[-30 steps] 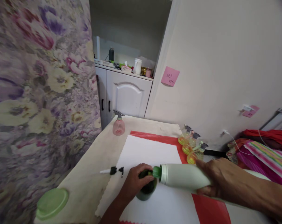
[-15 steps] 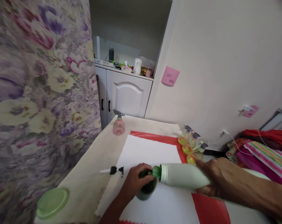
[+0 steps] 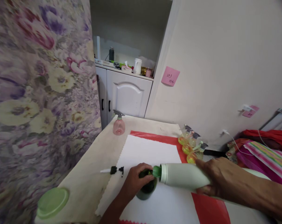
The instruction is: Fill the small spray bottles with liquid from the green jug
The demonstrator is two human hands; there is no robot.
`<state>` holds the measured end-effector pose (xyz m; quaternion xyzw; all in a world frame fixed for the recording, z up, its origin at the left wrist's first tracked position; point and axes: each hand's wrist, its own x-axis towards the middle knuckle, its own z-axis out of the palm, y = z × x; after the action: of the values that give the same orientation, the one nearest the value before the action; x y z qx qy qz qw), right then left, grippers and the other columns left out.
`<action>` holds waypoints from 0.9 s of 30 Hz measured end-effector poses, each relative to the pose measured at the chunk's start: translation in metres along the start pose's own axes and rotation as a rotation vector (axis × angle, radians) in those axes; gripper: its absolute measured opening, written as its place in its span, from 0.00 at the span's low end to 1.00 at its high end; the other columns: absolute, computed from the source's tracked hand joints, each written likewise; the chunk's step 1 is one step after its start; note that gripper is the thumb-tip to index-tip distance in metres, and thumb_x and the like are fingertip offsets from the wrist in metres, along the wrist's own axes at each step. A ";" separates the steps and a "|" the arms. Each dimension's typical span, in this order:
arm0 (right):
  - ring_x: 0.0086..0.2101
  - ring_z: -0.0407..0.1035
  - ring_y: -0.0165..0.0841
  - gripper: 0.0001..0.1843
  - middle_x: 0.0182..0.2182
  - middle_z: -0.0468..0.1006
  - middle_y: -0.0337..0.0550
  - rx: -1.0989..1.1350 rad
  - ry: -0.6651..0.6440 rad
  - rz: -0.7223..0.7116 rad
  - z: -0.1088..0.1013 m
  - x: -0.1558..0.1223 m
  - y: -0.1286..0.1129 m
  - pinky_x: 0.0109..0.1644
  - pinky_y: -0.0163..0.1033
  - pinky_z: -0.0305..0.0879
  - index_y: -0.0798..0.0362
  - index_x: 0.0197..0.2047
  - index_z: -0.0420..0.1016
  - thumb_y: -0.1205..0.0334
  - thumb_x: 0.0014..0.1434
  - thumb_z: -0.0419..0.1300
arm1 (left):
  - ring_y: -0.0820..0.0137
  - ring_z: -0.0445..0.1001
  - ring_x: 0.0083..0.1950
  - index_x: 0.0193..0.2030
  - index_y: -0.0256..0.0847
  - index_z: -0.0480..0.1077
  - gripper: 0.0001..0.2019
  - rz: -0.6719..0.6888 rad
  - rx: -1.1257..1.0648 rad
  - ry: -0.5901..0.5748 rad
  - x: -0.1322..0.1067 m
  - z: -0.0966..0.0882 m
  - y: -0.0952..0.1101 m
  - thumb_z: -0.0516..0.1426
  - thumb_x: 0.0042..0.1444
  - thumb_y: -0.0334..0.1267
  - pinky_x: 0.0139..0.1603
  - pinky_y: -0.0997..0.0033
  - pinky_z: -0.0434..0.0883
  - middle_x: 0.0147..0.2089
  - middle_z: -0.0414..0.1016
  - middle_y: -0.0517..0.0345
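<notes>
My left hand (image 3: 138, 179) is closed around the neck of a dark green bottle (image 3: 145, 193) that stands on a white sheet (image 3: 152, 146). In my right hand (image 3: 213, 174) is a long pale green bottle (image 3: 183, 175), tipped on its side. Its mouth points left, and green liquid (image 3: 157, 171) shows there, right at the dark bottle's opening. Whether the liquid is flowing in is hard to tell, since my fingers cover part of the opening. A black pump head (image 3: 116, 170) with a white tube lies left of my left hand.
A pink spray bottle (image 3: 119, 126) stands at the table's back left. Several clear spray bottles with yellow liquid (image 3: 190, 149) cluster at the back right. A round green lid (image 3: 52, 203) lies at the near left. A floral curtain (image 3: 45, 93) borders the left side.
</notes>
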<state>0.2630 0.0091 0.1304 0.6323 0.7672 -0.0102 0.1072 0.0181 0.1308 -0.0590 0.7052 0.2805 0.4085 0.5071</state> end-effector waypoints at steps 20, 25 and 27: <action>0.27 0.76 0.44 0.16 0.28 0.81 0.48 0.000 -0.015 0.006 0.002 0.001 0.003 0.25 0.39 0.52 0.48 0.40 0.69 0.46 0.57 0.58 | 0.63 0.76 0.44 0.39 0.42 0.78 0.08 -0.005 0.002 -0.003 0.000 0.000 0.003 0.63 0.51 0.33 0.48 0.68 0.68 0.40 0.81 0.56; 0.30 0.76 0.46 0.18 0.28 0.80 0.47 0.038 -0.033 0.021 0.013 0.000 0.008 0.28 0.40 0.54 0.49 0.39 0.67 0.42 0.57 0.56 | 0.63 0.76 0.44 0.39 0.42 0.78 0.08 -0.011 -0.001 0.001 0.001 0.001 0.002 0.63 0.51 0.33 0.48 0.67 0.68 0.40 0.81 0.56; 0.29 0.76 0.46 0.20 0.28 0.80 0.46 0.076 -0.033 0.033 0.020 0.000 0.010 0.28 0.40 0.53 0.49 0.39 0.67 0.40 0.57 0.55 | 0.63 0.76 0.44 0.39 0.42 0.78 0.08 -0.011 -0.005 0.002 0.000 0.001 0.001 0.63 0.50 0.33 0.48 0.67 0.68 0.40 0.81 0.56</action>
<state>0.2756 0.0078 0.1124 0.6484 0.7537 -0.0479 0.0957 0.0189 0.1303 -0.0579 0.7020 0.2840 0.4073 0.5106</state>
